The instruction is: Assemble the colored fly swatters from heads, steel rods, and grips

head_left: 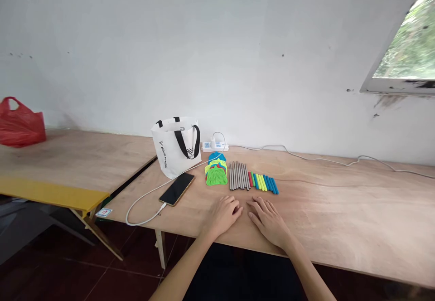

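My left hand (224, 214) rests on the wooden table with its fingers loosely bent and nothing visible in it. Beside it, my right hand (269, 221) lies palm down, fingers stretched out, holding nothing. Just beyond my hands is an overlapping stack of perforated plastic fly swatter heads, a green swatter head (216, 177) in front and yellow, red and blue behind. To its right lie several metal rods (239, 176) side by side. A row of coloured handle tubes (263, 182) in red, green, blue and yellow follows. Neither hand touches these parts.
A phone (177, 189) on a white charging cable (137, 201) lies to the left. Behind it stands a white bag (173, 149) with black handles. A power strip (208, 147) sits against the wall. A red plastic bag (22, 124) is on the left table.
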`<control>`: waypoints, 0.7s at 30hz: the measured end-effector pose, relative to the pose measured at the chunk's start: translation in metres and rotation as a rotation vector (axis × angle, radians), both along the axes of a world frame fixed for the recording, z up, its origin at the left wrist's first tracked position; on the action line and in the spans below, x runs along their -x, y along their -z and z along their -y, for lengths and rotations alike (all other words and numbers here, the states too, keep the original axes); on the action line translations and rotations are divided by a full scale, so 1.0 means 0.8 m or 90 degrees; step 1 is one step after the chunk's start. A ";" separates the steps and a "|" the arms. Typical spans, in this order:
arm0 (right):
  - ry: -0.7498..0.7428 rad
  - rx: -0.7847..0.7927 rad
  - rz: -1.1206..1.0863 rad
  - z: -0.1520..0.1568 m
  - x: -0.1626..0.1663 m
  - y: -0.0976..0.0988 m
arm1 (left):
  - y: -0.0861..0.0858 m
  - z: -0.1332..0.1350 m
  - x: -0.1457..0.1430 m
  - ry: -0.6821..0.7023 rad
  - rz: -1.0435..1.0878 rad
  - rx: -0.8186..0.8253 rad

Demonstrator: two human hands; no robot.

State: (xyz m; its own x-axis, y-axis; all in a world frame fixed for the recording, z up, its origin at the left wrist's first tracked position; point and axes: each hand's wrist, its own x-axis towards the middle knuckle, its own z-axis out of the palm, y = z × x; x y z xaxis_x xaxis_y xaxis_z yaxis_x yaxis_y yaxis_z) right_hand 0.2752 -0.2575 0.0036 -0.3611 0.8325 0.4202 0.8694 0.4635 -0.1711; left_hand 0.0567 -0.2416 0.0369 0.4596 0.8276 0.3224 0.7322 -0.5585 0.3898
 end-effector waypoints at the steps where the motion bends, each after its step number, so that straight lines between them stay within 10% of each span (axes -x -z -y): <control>1: -0.006 0.002 0.002 -0.002 -0.001 -0.001 | 0.001 0.000 0.000 0.000 0.001 -0.002; 21: 0.003 -0.008 -0.031 0.000 0.008 -0.018 | -0.004 -0.001 0.001 0.005 0.015 0.023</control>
State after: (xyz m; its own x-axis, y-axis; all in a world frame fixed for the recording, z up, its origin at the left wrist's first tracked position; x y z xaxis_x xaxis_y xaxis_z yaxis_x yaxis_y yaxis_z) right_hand 0.2688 -0.2574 0.0182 -0.3370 0.8283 0.4476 0.8622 0.4625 -0.2068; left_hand 0.0563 -0.2409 0.0400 0.4589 0.8351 0.3033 0.7176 -0.5497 0.4277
